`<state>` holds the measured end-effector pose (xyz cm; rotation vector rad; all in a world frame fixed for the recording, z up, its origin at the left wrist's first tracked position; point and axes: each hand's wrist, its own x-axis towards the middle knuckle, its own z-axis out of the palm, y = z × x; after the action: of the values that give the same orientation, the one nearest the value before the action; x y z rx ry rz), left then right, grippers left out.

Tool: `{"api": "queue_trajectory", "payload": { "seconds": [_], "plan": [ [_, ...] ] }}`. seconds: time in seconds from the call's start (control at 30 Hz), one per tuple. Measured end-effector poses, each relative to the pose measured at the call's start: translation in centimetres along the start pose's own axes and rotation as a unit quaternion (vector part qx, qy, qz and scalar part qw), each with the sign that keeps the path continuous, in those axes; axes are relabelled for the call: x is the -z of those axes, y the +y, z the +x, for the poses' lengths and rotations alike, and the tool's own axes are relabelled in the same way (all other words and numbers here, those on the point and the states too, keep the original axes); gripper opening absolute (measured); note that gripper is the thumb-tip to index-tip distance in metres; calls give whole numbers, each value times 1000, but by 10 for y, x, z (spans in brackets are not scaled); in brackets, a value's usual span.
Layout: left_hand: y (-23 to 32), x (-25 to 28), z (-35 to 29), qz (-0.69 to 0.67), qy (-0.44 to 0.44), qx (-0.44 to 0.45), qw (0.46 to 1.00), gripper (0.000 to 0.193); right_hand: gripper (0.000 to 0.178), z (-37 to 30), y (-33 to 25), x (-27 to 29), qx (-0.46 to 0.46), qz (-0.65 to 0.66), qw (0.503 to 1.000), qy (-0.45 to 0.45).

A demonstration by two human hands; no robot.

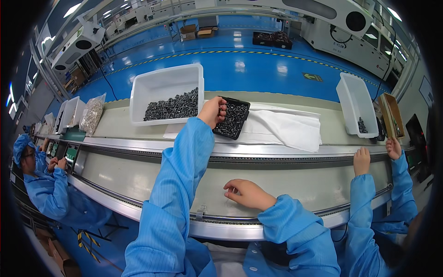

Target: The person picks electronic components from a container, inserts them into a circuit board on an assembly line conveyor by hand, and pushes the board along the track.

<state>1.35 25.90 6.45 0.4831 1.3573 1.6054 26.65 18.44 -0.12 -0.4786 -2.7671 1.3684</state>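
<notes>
Has the left hand out at the left rim of the black tray, fingers bent into a partly closed grip; cannot tell if pinching any of the dark parts inside. Shows the tray just right of that grip, with its long axis roughly near to far and leaning right at the far end, between white bin and white sheet. Holds the right hand farther from the tray, above the grey conveyor, loosely half open, visibly gripping nothing.
</notes>
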Motion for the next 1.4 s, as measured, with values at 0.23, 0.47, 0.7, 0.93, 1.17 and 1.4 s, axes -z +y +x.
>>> {"api": "queue_trajectory", "payload": {
  "seconds": [0.23,0.47,0.7,0.93,1.17,1.4],
  "plan": [
    [-2,7,2,-50,-8,-3,999,22,31,4,1,-3,5,0,1000,-7],
    [-13,2,17,180,47,-119,975,27,30,-3,5,3,5,-3,1000,18],
    [-21,31,10,604,47,-378,700,14,24,8,10,-13,68,47,991,108],
    [-20,28,34,651,-51,-391,649,24,20,-7,15,2,41,20,958,284],
    [5,19,10,601,-77,-484,631,28,17,-83,-30,10,164,27,874,457],
    [1,6,-100,560,-161,-503,639,28,33,-244,-157,49,335,83,672,655]
  ]
}}
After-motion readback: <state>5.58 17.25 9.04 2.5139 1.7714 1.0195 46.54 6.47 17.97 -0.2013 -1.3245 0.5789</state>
